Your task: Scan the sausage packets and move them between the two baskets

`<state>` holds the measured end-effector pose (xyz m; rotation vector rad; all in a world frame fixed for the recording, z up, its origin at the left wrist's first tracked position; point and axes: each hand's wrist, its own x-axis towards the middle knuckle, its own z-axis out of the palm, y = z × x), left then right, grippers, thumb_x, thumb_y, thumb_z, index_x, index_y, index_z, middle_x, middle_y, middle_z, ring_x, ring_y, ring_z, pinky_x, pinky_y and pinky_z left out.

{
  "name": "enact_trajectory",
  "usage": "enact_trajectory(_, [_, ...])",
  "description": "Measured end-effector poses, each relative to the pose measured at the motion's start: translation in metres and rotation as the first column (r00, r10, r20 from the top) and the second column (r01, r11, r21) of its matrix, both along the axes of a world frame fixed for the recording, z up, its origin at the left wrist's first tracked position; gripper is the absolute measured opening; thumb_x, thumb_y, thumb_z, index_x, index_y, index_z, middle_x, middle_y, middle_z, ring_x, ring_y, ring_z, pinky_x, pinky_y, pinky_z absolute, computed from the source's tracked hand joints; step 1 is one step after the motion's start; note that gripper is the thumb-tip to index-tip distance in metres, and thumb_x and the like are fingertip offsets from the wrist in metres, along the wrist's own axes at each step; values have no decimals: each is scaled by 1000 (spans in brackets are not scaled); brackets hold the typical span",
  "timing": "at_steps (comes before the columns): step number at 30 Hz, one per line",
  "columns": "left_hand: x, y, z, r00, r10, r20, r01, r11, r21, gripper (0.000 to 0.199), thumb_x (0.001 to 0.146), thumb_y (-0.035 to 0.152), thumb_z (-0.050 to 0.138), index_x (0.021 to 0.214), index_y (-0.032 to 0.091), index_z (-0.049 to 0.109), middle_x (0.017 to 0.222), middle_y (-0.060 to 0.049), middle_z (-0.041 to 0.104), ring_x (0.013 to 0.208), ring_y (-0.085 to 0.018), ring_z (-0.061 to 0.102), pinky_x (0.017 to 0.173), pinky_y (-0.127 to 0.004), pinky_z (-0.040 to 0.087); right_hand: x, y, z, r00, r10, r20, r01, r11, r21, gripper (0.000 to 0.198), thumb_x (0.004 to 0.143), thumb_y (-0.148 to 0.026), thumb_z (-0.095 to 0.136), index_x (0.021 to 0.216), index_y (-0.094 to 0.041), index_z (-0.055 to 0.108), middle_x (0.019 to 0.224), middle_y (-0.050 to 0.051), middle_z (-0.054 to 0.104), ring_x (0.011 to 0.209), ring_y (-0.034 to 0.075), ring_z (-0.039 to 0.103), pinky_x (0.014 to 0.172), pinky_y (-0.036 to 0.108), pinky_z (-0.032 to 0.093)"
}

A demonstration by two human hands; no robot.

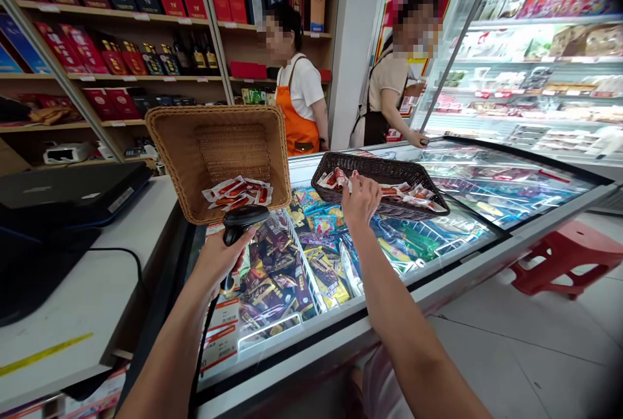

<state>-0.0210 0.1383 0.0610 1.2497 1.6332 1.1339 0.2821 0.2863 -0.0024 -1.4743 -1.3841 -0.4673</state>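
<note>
My left hand [221, 260] is wrapped round the handle of a black barcode scanner [246, 215], its head in front of the tan wicker basket [170, 166]. Several wrapped sausages [238, 192] lie in that basket. Over the near rim of a dark brown wicker basket [409, 211] reaches my right hand [361, 202], its fingers closed on a small red-and-white wrapped sausage [340, 177]. More wrapped sausages [413, 193] lie beside it in the dark basket. Both baskets rest on the glass-topped freezer, the tan one tipped towards me.
Packaged ice creams fill the chest freezer [389, 299]. A counter [53, 302] with a black device [73, 189] stands at left. Two people [304, 91] are behind the freezer, one with a hand [417, 140] on its edge. A red stool [569, 257] stands at right.
</note>
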Motion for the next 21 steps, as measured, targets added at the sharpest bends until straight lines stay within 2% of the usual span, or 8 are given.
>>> enact_trajectory(4, [-1,2,-2,1000,14,-8,-14,1000,-10,59,58,67,85,69,23,48,49,5,50,40,-12,44,40,-24,33,-47,14,16,958,146,247,-92,972,-218,27,99,-28,59,109,-10,75,126,23,67,122,35,53,115,53,33])
enact_trajectory(6, [-2,1,-2,1000,-2,-22,1,1000,-7,57,61,69,83,68,24,48,48,4,50,40,-12,43,41,-24,33,-65,29,19,944,156,290,-61,948,-311,30,96,-31,64,107,-6,76,127,26,65,125,37,51,118,53,30])
enact_trajectory(8, [-2,0,-2,1000,-16,-19,16,1000,-4,56,65,69,80,68,24,47,47,4,50,41,-12,43,41,-24,33,-75,41,16,950,142,278,-38,937,-347,30,96,-29,63,107,-4,77,123,27,66,125,38,51,118,54,31])
enact_trajectory(10, [-3,-1,-1,1000,-17,-6,17,1000,-8,55,67,68,79,69,24,48,47,5,49,41,-11,42,41,-24,32,-75,47,9,954,148,261,-58,945,-323,27,98,-24,58,105,-6,77,118,26,67,124,38,51,116,55,33])
enact_trajectory(12, [-4,-1,0,1000,-7,10,7,1000,-15,55,66,68,80,69,24,48,47,5,48,41,-12,43,41,-24,32,-67,43,0,942,194,275,-116,954,-275,25,98,-21,56,103,-9,77,122,24,67,128,38,49,116,56,33])
enact_trajectory(15, [-5,-1,-1,1000,-6,8,6,1000,1,54,67,68,79,68,24,48,46,5,48,41,-12,43,41,-25,32,-49,26,-11,902,286,324,-220,949,-227,20,97,-24,59,98,-13,76,135,20,63,138,38,41,119,59,27])
enact_trajectory(17, [-6,0,-2,1000,-4,-3,4,1000,12,53,68,68,78,68,24,49,46,4,49,40,-12,42,41,-25,32,-38,11,-15,886,315,339,-276,948,-159,19,97,-30,63,93,-16,76,138,17,63,140,38,40,120,60,25])
enact_trajectory(21, [-5,1,-3,1000,13,-10,-12,1000,20,54,66,70,78,67,24,49,45,4,49,39,-13,43,41,-26,32,-17,-21,-21,895,325,306,-359,931,62,25,94,-39,71,77,-20,73,116,12,71,125,34,50,110,55,35])
